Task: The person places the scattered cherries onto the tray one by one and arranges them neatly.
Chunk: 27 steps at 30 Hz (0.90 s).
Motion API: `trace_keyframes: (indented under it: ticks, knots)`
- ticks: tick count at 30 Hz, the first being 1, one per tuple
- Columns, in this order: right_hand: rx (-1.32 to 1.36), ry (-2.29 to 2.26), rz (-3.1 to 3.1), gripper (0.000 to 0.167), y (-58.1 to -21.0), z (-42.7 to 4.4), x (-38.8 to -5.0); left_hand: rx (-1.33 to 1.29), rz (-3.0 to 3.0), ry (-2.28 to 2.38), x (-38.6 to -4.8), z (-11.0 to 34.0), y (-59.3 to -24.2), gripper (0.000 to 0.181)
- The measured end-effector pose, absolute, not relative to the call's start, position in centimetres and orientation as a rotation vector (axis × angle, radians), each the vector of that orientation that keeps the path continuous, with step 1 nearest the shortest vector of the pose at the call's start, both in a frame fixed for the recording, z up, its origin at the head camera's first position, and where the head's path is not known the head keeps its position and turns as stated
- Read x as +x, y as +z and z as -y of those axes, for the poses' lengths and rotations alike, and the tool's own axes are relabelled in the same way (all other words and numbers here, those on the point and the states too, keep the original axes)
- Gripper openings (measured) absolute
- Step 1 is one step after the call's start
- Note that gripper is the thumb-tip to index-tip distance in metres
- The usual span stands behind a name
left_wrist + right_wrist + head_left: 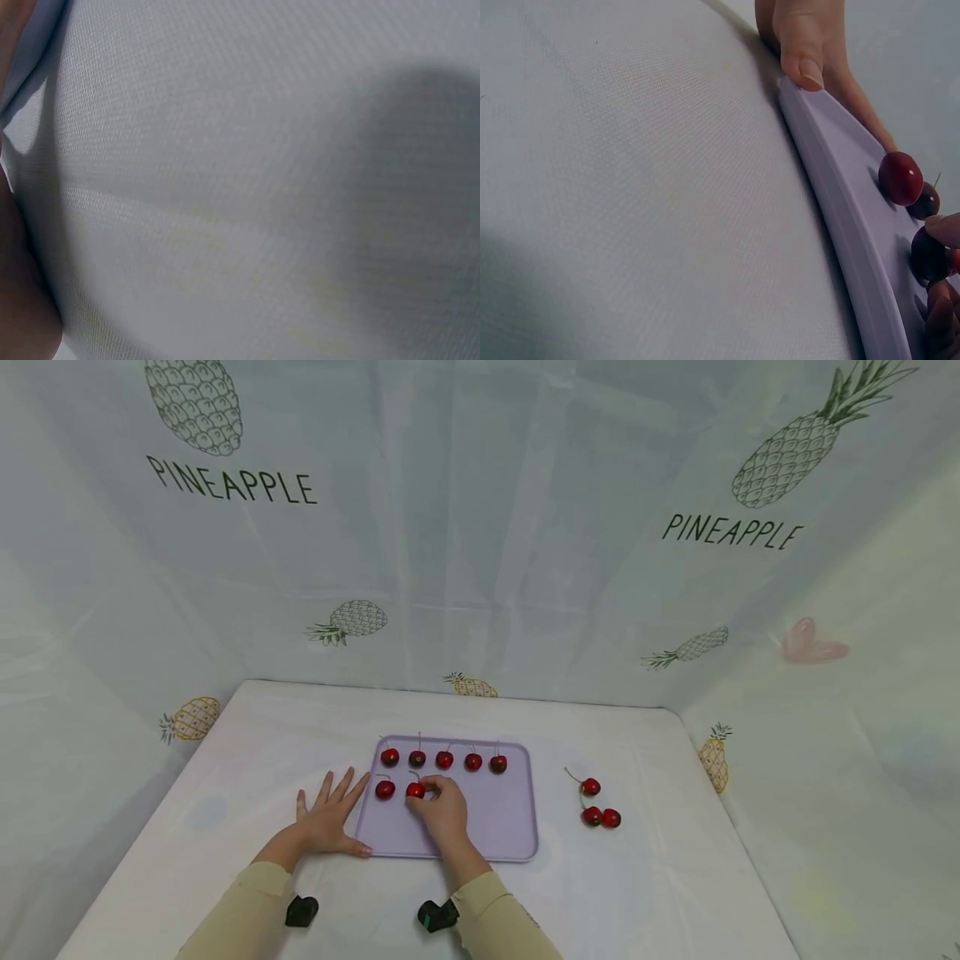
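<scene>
Backdrop [480,552]: I read "PINEAPPLE" twice.
Right grip [444,812]: pinching a cherry [415,790].
Left grip [327,822]: spread, thumb on tray [498,827].

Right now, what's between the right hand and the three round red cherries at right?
Head view: the bare right part and rim of the lilac rectangular tray, then bare white tabletop.
</scene>
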State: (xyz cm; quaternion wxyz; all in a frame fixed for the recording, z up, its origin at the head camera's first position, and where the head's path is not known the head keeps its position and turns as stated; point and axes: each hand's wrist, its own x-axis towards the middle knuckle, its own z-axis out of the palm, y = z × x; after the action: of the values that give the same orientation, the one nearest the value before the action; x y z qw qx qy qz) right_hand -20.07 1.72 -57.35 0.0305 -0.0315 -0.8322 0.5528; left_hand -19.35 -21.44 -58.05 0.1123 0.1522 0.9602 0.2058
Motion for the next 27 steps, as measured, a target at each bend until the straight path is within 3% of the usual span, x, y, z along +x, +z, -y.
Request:
trace_keyframes:
  ticks: [27]
  knots:
    - [-0.085, 1.737, 2.549, 0.027, -57.41, -1.79, -20.12, 0.448, -2.840, 0.591, -19.22, 21.59, -58.32, 0.132]
